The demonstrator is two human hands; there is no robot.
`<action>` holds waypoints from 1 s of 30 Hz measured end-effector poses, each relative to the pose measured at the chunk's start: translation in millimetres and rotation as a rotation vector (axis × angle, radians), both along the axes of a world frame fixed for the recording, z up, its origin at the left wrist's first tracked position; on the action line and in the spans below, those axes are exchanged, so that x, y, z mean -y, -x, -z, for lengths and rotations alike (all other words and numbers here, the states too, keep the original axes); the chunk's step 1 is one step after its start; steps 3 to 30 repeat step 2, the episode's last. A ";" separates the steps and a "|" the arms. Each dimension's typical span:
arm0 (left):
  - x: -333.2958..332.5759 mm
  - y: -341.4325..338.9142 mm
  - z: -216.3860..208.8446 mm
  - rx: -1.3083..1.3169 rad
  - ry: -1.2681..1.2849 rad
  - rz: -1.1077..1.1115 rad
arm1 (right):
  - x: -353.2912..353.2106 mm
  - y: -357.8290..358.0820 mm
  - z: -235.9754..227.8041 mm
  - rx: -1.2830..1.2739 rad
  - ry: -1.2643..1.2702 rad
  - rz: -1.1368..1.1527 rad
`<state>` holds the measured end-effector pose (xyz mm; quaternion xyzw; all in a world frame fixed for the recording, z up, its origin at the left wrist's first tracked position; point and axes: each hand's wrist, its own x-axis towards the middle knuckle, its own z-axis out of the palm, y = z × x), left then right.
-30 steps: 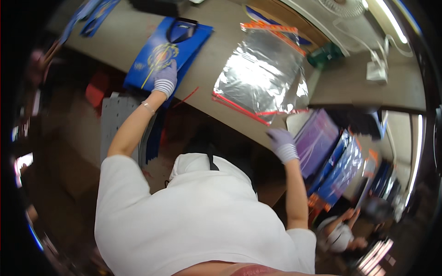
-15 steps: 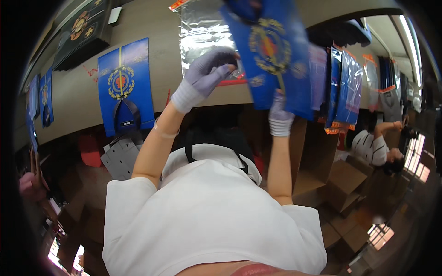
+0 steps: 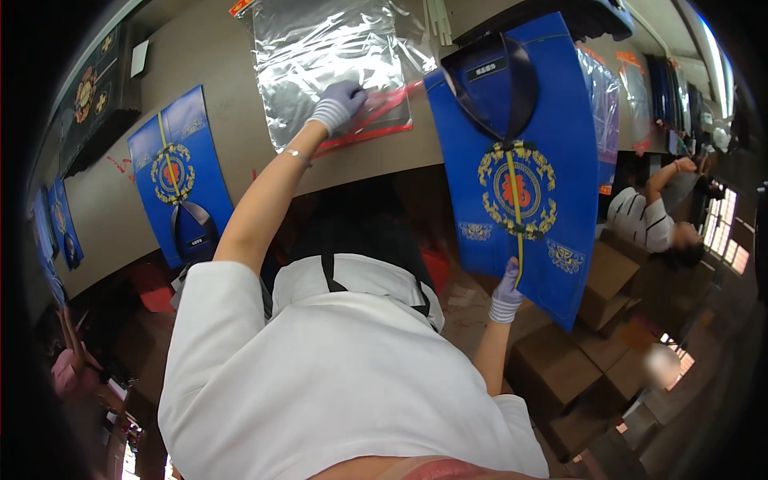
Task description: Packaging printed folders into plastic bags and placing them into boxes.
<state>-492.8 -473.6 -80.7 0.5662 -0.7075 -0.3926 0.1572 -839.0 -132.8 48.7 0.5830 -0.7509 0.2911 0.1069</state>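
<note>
My right hand (image 3: 507, 293), in a pale purple glove with a striped cuff, grips the lower edge of a blue paper gift bag (image 3: 472, 184). The bag is held up to the right of the plastic, its dark ribbon handles at the top and a gold-and-red round emblem on its face. My left hand (image 3: 342, 106), gloved the same way, is closed over a stack of clear plastic bags (image 3: 296, 64) with red edges. Its fingers appear to pinch the top bag, though the fingertips are partly hidden. A loose red edge stretches from there toward the blue bag.
Another blue gift bag (image 3: 170, 168) lies on the grey-brown table (image 3: 228, 112) at left. Beyond it sits a black decorated box (image 3: 100, 100). Packaged bags (image 3: 604, 112) hang over the table edge at right. Cardboard boxes (image 3: 552, 360) stand on the floor. A co-worker (image 3: 644, 216) is at far right.
The blue gift bag has come down and right in my right hand, now showing its full face. My left hand has moved left and closed over the clear plastic.
</note>
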 end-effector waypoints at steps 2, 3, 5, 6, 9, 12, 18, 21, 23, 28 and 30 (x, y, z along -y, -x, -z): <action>-0.8 -14.0 -20.6 0.128 -0.239 0.059 | -5.5 -3.4 -4.4 0.624 -0.077 0.038; -0.8 -14.0 -20.6 0.128 -0.239 0.059 | -5.5 -3.4 -4.4 0.624 -0.077 0.038; -0.8 -14.0 -20.6 0.128 -0.239 0.059 | -5.5 -3.4 -4.4 0.624 -0.077 0.038; -0.8 -14.0 -20.6 0.128 -0.239 0.059 | -5.5 -3.4 -4.4 0.624 -0.077 0.038; -0.8 -14.0 -20.6 0.128 -0.239 0.059 | -5.5 -3.4 -4.4 0.624 -0.077 0.038; -0.8 -14.0 -20.6 0.128 -0.239 0.059 | -5.5 -3.4 -4.4 0.624 -0.077 0.038; -0.8 -14.0 -20.6 0.128 -0.239 0.059 | -5.5 -3.4 -4.4 0.624 -0.077 0.038; -0.8 -14.0 -20.6 0.128 -0.239 0.059 | -5.5 -3.4 -4.4 0.624 -0.077 0.038; -0.8 -14.0 -20.6 0.128 -0.239 0.059 | -5.5 -3.4 -4.4 0.624 -0.077 0.038; -0.8 -14.0 -20.6 0.128 -0.239 0.059 | -5.5 -3.4 -4.4 0.624 -0.077 0.038; -0.8 -14.0 -20.6 0.128 -0.239 0.059 | -5.5 -3.4 -4.4 0.624 -0.077 0.038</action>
